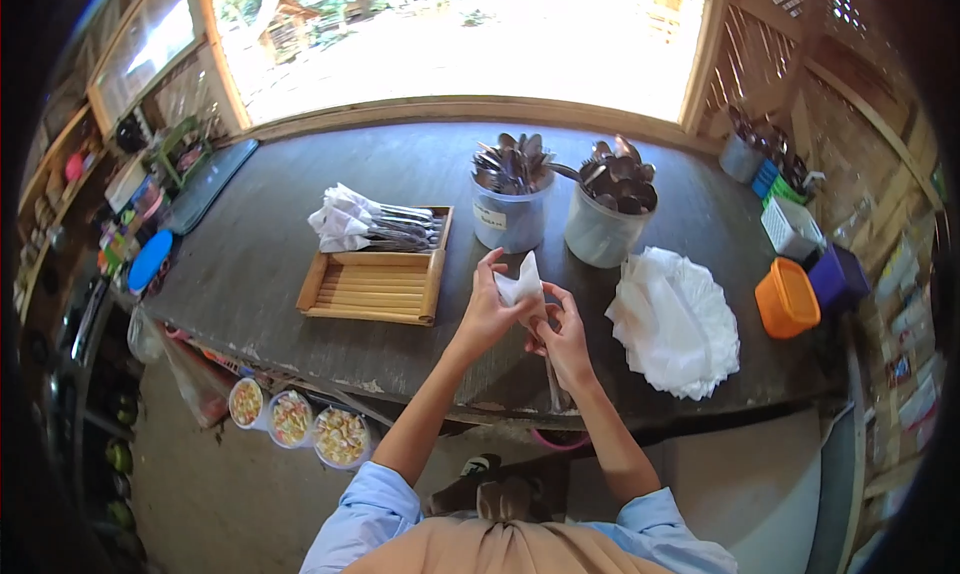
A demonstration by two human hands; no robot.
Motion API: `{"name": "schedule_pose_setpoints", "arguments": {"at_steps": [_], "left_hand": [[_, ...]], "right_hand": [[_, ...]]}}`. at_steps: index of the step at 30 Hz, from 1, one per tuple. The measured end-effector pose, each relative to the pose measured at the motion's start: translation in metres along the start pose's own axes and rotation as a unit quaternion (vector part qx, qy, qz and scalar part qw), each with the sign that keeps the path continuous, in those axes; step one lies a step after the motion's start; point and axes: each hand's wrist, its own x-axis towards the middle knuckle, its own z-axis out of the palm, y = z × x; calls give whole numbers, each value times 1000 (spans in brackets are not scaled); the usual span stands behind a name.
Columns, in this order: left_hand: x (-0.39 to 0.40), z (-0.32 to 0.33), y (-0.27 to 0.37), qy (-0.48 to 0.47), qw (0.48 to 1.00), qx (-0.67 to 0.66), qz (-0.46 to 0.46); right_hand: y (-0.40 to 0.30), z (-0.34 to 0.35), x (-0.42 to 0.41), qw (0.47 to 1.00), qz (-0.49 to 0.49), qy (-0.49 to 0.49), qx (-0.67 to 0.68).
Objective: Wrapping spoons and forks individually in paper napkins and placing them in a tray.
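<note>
Between my hands, above the table's near edge, is a white paper napkin [520, 285] folded around cutlery whose metal handles [556, 386] point down toward me. My left hand [491, 296] grips the napkin's upper left side. My right hand [559, 330] pinches its lower right side. Left of them, a bamboo tray [319, 292] has one bare compartment; napkin-wrapped cutlery [375, 221] lies in its far part. Beyond my hands stand two plastic tubs, one bluish [514, 221] and one whitish [604, 232], full of spoons and forks. A stack of white napkins [675, 322] lies at right.
The dark table [247, 274] ends close to my body. At its right are an orange container [787, 300], a purple container [840, 277] and a white basket [791, 229]. A blue lid [150, 261] and tray [214, 187] are at left. Filled tubs [341, 435] stand below the edge.
</note>
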Motion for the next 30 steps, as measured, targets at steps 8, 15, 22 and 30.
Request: {"name": "schedule_pose_setpoints", "arguments": {"at_steps": [8, 15, 22, 30], "left_hand": [[-33, -40, 24, -148, 974, -149, -89], [-49, -83, 28, -123, 984, -97, -86], [-30, -159, 39, -106, 989, -91, -54], [47, -279, 17, 39, 999, -9, 8]], "right_hand": [[-19, 5, 1, 968, 12, -169, -186], [-34, 47, -1, 928, -10, -232, -290], [-42, 101, 29, 920, -41, -242, -304], [-26, 150, 108, 841, -267, -161, -443]]}}
